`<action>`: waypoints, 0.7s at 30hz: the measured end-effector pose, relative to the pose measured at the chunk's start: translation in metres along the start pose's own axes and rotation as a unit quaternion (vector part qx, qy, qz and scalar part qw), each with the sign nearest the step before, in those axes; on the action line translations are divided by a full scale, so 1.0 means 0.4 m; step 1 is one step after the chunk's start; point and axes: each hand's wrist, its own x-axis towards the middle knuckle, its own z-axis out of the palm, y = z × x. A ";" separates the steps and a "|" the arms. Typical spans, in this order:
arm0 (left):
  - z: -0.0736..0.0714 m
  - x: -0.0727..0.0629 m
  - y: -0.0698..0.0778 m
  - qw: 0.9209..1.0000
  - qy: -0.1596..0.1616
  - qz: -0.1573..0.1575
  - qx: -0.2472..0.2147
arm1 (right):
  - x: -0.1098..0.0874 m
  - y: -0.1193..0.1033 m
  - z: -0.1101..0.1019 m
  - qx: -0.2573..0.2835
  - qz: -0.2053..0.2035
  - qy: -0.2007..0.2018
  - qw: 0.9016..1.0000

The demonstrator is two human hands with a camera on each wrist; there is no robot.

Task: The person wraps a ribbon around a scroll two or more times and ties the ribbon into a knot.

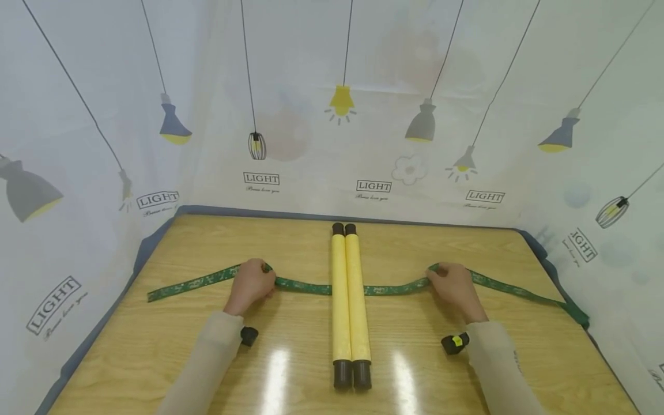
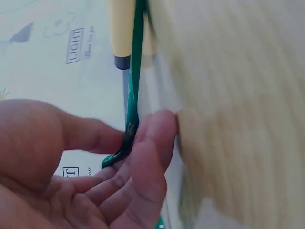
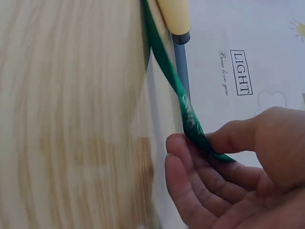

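Observation:
Two yellow rods (image 1: 339, 300) with dark end caps lie side by side, pointing away from me at mid-table. A green patterned ribbon (image 1: 306, 287) runs crosswise and passes beneath them, its ends stretching out to both sides. Left of the rods, my left hand (image 1: 252, 283) pinches the ribbon between thumb and fingers; the left wrist view shows the ribbon (image 2: 135, 71) leading from that pinch toward the rods. On the other side my right hand (image 1: 455, 287) pinches it likewise, the ribbon (image 3: 164, 59) slanting up to the rods in the right wrist view.
The wooden table (image 1: 290, 242) has a blue-grey edge along its back and sides. Behind it hangs a white sheet (image 1: 306, 52) printed with lamps and the word LIGHT. At the far right, the ribbon's end reaches the table's edge.

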 end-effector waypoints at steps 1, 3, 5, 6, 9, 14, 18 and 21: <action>-0.002 0.000 0.003 1.000 0.003 0.004 -0.022 | 0.002 -0.002 0.002 0.017 0.002 0.004 1.000; -0.004 0.004 0.010 0.998 0.008 0.013 -0.062 | 0.007 -0.008 0.006 0.061 0.006 0.006 0.998; -0.005 0.008 0.018 0.994 0.004 0.013 -0.109 | 0.012 -0.014 0.010 0.120 0.004 0.003 0.993; -0.004 0.011 0.021 0.991 0.003 0.012 -0.134 | 0.013 -0.019 0.012 0.147 0.000 0.001 0.989; 0.000 0.017 0.032 0.979 -0.008 0.020 -0.202 | 0.016 -0.035 0.015 0.224 -0.008 -0.009 0.975; 0.006 0.021 0.059 0.957 -0.022 0.042 -0.286 | 0.019 -0.064 0.014 0.294 -0.013 -0.026 0.955; 0.010 0.029 0.083 0.938 -0.043 0.064 -0.338 | 0.021 -0.091 0.015 0.323 -0.028 -0.034 0.945; 0.016 0.033 0.100 0.925 -0.056 0.081 -0.367 | 0.024 -0.108 0.020 0.337 -0.038 -0.041 0.940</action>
